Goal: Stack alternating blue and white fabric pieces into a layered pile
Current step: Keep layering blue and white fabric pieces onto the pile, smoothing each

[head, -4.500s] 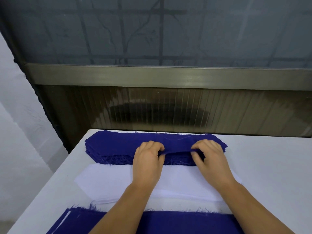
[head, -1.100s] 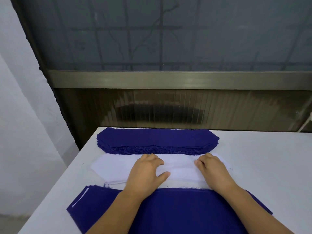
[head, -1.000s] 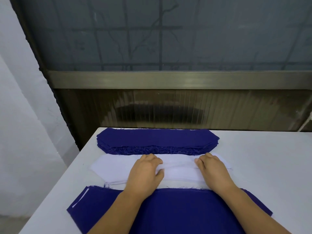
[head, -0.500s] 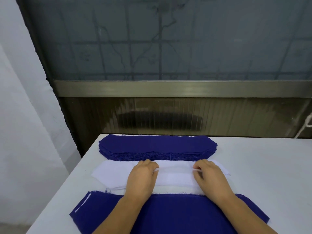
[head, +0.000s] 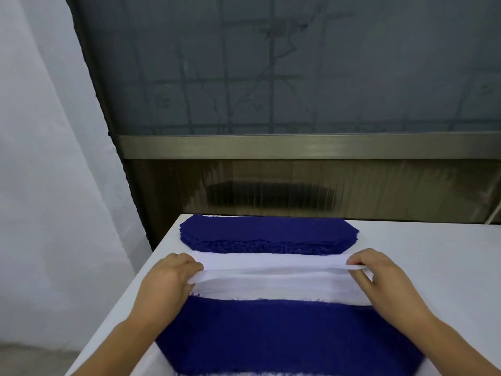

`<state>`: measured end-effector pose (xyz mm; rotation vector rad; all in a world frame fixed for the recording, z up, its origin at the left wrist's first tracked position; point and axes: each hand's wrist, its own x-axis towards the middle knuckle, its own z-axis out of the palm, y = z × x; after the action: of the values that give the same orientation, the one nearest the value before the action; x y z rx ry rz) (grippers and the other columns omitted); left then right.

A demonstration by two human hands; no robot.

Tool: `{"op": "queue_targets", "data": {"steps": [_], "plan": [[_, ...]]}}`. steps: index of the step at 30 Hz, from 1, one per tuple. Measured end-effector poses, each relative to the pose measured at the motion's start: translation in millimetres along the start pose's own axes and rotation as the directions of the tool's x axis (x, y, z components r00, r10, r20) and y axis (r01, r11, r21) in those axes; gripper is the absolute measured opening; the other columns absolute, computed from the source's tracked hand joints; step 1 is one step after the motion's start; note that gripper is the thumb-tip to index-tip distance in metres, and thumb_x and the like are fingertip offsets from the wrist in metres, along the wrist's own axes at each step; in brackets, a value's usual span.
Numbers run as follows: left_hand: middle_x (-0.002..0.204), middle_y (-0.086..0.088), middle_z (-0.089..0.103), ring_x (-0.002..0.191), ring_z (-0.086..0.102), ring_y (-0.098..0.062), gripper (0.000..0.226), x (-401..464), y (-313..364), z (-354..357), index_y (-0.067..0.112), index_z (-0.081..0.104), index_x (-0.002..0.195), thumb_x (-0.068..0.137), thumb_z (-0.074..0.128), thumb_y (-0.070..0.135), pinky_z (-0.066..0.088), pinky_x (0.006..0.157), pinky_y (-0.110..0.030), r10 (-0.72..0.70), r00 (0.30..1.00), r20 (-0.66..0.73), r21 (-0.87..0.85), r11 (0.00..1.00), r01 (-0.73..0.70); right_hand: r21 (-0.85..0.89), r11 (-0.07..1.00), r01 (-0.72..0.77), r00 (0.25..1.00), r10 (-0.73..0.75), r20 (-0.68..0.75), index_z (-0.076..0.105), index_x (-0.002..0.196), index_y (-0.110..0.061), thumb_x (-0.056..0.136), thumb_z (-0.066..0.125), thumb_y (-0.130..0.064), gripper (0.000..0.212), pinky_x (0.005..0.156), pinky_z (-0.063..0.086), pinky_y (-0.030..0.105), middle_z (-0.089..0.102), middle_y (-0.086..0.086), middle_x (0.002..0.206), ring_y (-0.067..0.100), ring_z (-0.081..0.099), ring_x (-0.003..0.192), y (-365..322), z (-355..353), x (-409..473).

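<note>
Between the far blue stack (head: 268,236) and the near layered pile (head: 284,337) on the worktop (head: 433,256), a white piece (head: 273,270) had been pinched at its ends by left hand (head: 165,286) and right hand (head: 385,283), spread wider than a moment earlier and raised off the white stack (head: 276,290), judged ready for laying on blue.

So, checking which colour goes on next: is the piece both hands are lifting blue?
No, the left hand and right hand pinch a white piece.

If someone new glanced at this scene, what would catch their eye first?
Probably the left hand and right hand, pinching a white fabric piece by its ends, mid-table. Next, the blue stack behind it and the blue top piece of the nearer pile.
</note>
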<state>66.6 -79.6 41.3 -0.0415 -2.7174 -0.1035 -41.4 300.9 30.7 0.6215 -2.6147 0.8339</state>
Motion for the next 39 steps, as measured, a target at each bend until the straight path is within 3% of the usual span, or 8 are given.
{"op": "queue_targets", "data": {"steps": [2, 4, 7, 14, 19, 30, 36, 39], "plan": [[0.085, 0.004, 0.071, 0.077, 0.065, -0.014, 0.031, -22.8, -1.8, -0.8, 0.021, 0.078, 0.085, 0.059, 0.086, 0.005, 0.05, 0.072, -0.021, 0.119, 0.986, -0.113, 0.001, 0.993, -0.119, -0.049, 0.986, 0.159, 0.986, -0.162, -0.046, 0.059, 0.086, -0.034, 0.095, 0.05, -0.032, 0.013, 0.074, 0.04, 0.012, 0.056, -0.025, 0.093, -0.001, 0.053, 0.087, 2.1, -8.3, -25.6], [0.086, 0.003, 0.07, 0.083, 0.058, -0.01, 0.018, -44.0, -3.5, 2.5, 0.018, 0.078, 0.085, 0.073, 0.065, 0.014, 0.043, 0.075, -0.019, 0.202, 0.968, -0.151, -0.001, 0.979, -0.204, -0.081, 0.945, 0.316, 0.946, -0.321, -0.05, 0.064, 0.084, -0.026, 0.099, 0.033, -0.043, 0.039, 0.08, 0.039, 0.012, 0.058, -0.021, 0.093, -0.004, 0.051, 0.086, 6.1, -8.3, -51.8], [0.087, 0.001, 0.071, 0.087, 0.051, -0.008, 0.041, -63.5, -6.4, 8.0, 0.014, 0.078, 0.082, 0.07, 0.039, 0.015, 0.041, 0.075, -0.02, 0.245, 0.957, -0.153, -0.014, 0.968, -0.25, -0.12, 0.9, 0.418, 0.905, -0.425, -0.03, 0.071, 0.081, -0.021, 0.101, 0.027, -0.042, 0.052, 0.091, 0.035, 0.009, 0.061, -0.017, 0.097, -0.004, 0.051, 0.093, 11.4, -2.4, -77.6], [0.098, 0.004, 0.073, 0.088, 0.069, -0.011, 0.042, -78.6, -11.4, -6.0, 0.017, 0.079, 0.085, 0.071, 0.04, 0.022, 0.021, 0.101, -0.005, 0.186, 0.983, 0.004, -0.029, 0.982, -0.186, -0.173, 0.865, 0.47, 0.874, -0.484, -0.044, 0.074, 0.08, -0.02, 0.102, 0.025, -0.039, 0.057, 0.092, 0.034, 0.009, 0.068, -0.011, 0.096, -0.003, 0.052, 0.095, 12.5, -4.4, -83.5], [0.102, 0.006, 0.072, 0.088, 0.069, -0.01, 0.066, -83.3, -11.2, -4.3, 0.017, 0.078, 0.088, 0.101, 0.018, 0.04, 0.025, 0.098, -0.003, 0.137, 0.991, -0.01, -0.067, 0.988, -0.137, -0.173, 0.867, 0.468, 0.879, -0.477, -0.01, 0.076, 0.083, -0.018, 0.102, 0.025, -0.042, 0.06, 0.091, 0.037, 0.009, 0.069, -0.012, 0.098, -0.004, 0.053, 0.095, 13.0, -6.1, -86.3], [0.113, 0.008, 0.068, 0.099, 0.066, -0.01, 0.072, -83.3, -6.3, -3.8, 0.017, 0.076, 0.101, 0.1, 0.013, 0.052, 0.02, 0.103, -0.003, 0.123, 0.991, 0.05, -0.119, 0.986, -0.116, -0.173, 0.838, 0.518, 0.85, -0.526, 0.0, 0.075, 0.075, -0.022, 0.1, 0.029, -0.041, 0.055, 0.077, 0.046, 0.017, 0.069, -0.011, 0.095, -0.003, 0.054, 0.091, 15.6, -16.7, -87.9], [0.133, 0.022, 0.051, 0.121, 0.046, 0.007, 0.075, -90.2, -15.3, -3.6, 0.027, 0.064, 0.123, 0.089, 0.016, 0.072, 0.018, 0.106, -0.003, 0.076, 0.993, 0.089, -0.196, 0.979, -0.057, -0.167, 0.902, 0.398, 0.91, -0.411, -0.053, 0.075, 0.076, -0.024, 0.096, 0.034, -0.055, 0.055, 0.078, 0.044, 0.016, 0.068, -0.016, 0.097, -0.006, 0.055, 0.09, 28.5, -19.5, -92.1], [0.12, 0.017, 0.062, 0.112, 0.048, 0.007, 0.07, -89.5, -16.8, 0.2, 0.021, 0.074, 0.108, 0.095, 0.02, 0.064, 0.021, 0.102, 0.0, 0.076, 0.997, -0.01, -0.164, 0.983, -0.077, -0.257, 0.917, 0.305, 0.934, -0.34, -0.105, 0.074, 0.071, -0.022, 0.095, 0.038, -0.048, 0.05, 0.076, 0.042, 0.019, 0.069, -0.012, 0.088, -0.002, 0.055, 0.083, 47.8, -18.3, -90.6]]}}
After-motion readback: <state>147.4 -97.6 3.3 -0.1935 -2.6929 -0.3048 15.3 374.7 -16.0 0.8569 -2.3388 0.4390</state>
